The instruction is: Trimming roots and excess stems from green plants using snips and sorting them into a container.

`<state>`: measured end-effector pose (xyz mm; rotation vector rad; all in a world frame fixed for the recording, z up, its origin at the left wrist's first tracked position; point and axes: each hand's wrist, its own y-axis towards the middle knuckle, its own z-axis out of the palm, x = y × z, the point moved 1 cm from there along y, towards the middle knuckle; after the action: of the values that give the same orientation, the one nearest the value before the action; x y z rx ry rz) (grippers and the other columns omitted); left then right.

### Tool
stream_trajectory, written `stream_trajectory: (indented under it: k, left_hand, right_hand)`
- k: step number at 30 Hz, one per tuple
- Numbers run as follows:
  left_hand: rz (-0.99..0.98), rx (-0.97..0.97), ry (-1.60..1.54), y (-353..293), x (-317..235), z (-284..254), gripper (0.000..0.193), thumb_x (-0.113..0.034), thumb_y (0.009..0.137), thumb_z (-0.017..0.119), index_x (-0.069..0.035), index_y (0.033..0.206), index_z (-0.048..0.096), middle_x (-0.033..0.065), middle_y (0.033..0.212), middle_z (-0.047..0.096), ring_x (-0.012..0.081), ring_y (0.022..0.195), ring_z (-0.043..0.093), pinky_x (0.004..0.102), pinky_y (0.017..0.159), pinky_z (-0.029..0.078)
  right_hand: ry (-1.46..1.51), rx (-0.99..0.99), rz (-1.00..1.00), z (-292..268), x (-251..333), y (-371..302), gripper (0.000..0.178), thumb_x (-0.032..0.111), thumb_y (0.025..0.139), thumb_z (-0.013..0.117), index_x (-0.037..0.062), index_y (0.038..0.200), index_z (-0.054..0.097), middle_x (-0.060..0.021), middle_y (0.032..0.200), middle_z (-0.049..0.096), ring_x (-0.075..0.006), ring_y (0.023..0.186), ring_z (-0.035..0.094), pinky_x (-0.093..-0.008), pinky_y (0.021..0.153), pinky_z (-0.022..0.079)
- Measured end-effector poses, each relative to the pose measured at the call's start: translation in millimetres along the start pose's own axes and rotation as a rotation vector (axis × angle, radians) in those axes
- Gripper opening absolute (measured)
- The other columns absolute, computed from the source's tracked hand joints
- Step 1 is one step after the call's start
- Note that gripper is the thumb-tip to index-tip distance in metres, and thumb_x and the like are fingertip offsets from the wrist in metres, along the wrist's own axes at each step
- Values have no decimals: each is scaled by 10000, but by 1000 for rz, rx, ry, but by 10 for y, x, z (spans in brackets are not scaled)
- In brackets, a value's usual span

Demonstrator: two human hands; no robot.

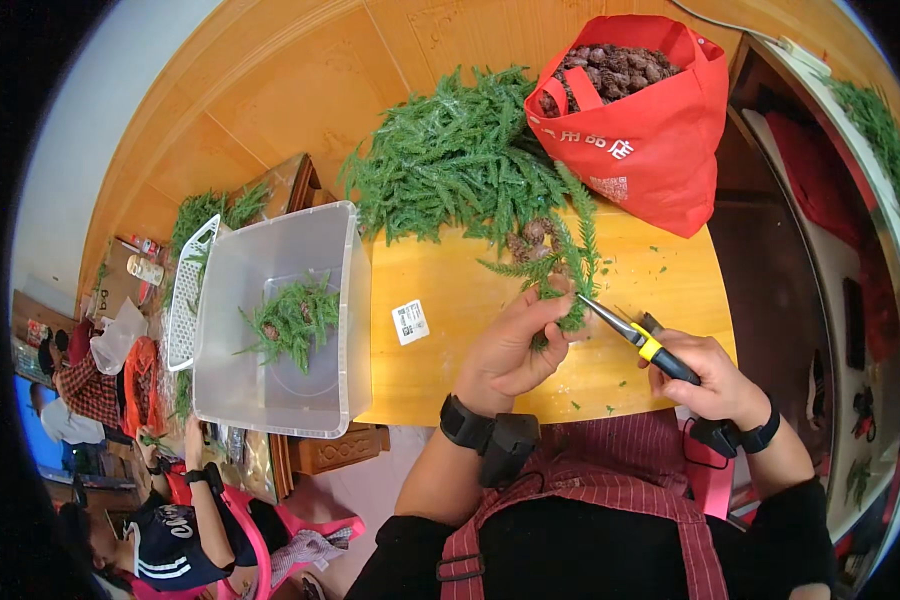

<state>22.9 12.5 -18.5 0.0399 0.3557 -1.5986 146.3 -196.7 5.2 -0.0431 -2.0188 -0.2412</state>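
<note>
My left hand (518, 345) pinches the lower end of a green artificial pine sprig (540, 268) above the table's near half. Brown pine cones (533, 240) sit among the sprig's needles. In my right hand (712, 376) are long-nosed pliers (652, 349) with black and yellow handles. Their tip reaches the stem close to my left fingertips; whether the jaws grip it, I cannot tell. Behind the sprig lies a big heap of loose green sprigs (450, 150). A red bag (660, 150) full of pine cones (615, 75) stands to its right.
Left of the wooden table (450, 370) stands a clear plastic bin (355, 320) with sprigs and cones (298, 318) inside. A white printed card (410, 322) lies near it. Green clippings dot the tabletop. Another person (180, 530) sits at the far left beside a cluttered table.
</note>
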Motion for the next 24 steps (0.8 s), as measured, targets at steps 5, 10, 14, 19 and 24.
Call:
stream_trajectory:
  k: [5,10,14,19,24]
  left_hand:
    - [-8,73,-16,25,10,-52,229,-23,860,533,-63,1081,489,58,968,555,167,820,604,111,514,518]
    - [102,-121,324,-11,-35,38,243,-68,869,549,-35,1098,472,91,1033,530,166,803,597,198,605,523]
    - [341,-272,544,-78,-24,80,411,-126,804,659,-16,1136,445,120,1132,474,184,877,575,267,699,503]
    - [1158,-324,1863,-122,-93,412,609,-85,611,783,-55,1139,481,84,1134,512,218,1025,515,327,836,438]
    - [1056,-213,1888,-106,-66,399,414,-79,641,762,-43,1010,576,95,1016,595,216,957,555,302,829,432]
  right_hand:
    - [-140,-53,-65,31,-7,-26,288,288,836,520,15,747,534,-115,732,571,-298,779,570,-358,690,452]
    - [241,-26,375,54,46,-97,300,269,869,489,18,704,494,-88,704,543,-190,711,536,-292,602,422]
    - [617,-174,320,91,3,-95,304,266,934,401,-1,896,541,1,628,442,-105,700,517,-247,638,414]
    - [929,-209,375,104,60,-94,339,332,940,407,46,772,474,-15,602,406,-201,798,551,-292,641,449]
    - [1156,-167,419,82,76,-93,362,349,947,391,79,707,412,-34,585,388,-260,833,559,-338,632,472]
